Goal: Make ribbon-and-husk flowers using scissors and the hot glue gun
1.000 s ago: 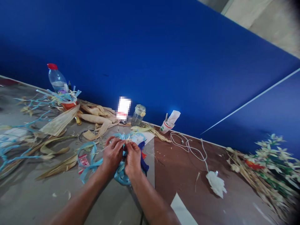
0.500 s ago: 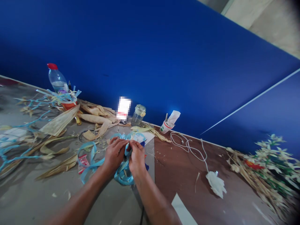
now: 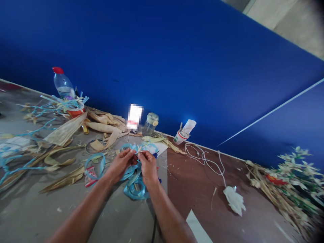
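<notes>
My left hand (image 3: 123, 164) and my right hand (image 3: 148, 167) meet fingertip to fingertip over the grey part of the table. Both are pinched closed on a light blue ribbon (image 3: 133, 147). A small pale piece shows at the right fingertips, too small to name. Under and between my hands lies a coil of the same ribbon (image 3: 136, 189), its turns partly hidden by the fingers. One loose ribbon loop (image 3: 102, 165) curls on the table left of my left hand, beside a red and white wrapper (image 3: 90, 176).
Dry corn husks (image 3: 106, 123) and blue-wrapped stems (image 3: 11, 172) spread over the left side. Along the blue partition stand a red-capped bottle (image 3: 63, 84), a lidded jar (image 3: 151, 124) and a white cup (image 3: 180, 136). A white cable (image 3: 205, 158) and white flowers (image 3: 298, 165) lie rightward.
The ribbon stretch that ran under my left wrist has shifted in toward the coil. My left hand has turned a little, and its thumb and finger now pinch nearer the right fingertips.
</notes>
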Available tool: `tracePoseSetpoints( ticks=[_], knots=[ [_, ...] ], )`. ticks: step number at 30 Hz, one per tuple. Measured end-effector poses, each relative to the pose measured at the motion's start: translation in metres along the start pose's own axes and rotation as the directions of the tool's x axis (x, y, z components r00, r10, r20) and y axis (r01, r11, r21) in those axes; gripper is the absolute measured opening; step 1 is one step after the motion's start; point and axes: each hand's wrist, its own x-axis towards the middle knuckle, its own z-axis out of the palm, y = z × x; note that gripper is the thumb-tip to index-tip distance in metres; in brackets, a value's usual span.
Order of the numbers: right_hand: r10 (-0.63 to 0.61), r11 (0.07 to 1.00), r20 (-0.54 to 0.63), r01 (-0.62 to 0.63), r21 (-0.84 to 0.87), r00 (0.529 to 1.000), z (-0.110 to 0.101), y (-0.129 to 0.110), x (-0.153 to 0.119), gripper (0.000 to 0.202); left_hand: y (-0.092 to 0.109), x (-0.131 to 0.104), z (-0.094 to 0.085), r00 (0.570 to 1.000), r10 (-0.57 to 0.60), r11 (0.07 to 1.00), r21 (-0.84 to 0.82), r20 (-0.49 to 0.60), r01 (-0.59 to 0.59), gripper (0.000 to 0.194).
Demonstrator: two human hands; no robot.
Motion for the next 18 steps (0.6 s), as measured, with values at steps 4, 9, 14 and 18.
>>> tracePoseSetpoints(
  ticks=[4,9,14,18],
  knots=[
    [-0.001,1.000,0.043,0.002,-0.019,0.999,-0.0014,-0.0019,-0.0002,0.012,0.0024,-0.0014,0.0002,0.997,-0.010,0.999,0.038,0.080,0.007,0.027],
    [-0.084,0.987,0.029,0.088,-0.136,0.996,-0.0046,-0.0036,0.0008,0.013,0.0069,-0.0018,0.0010,0.998,0.017,0.991,0.132,0.060,-0.025,0.029],
    [-0.127,0.968,0.056,0.136,-0.211,0.990,-0.0082,-0.0055,0.0014,0.014,0.0052,0.0026,-0.0006,0.991,0.133,0.936,0.329,-0.008,-0.123,0.032],
    [-0.113,0.967,0.037,0.118,-0.225,0.993,-0.0070,-0.0036,0.0005,0.016,0.0047,-0.0019,0.0037,0.953,0.300,0.785,0.580,-0.047,-0.219,0.024]
  ],
)
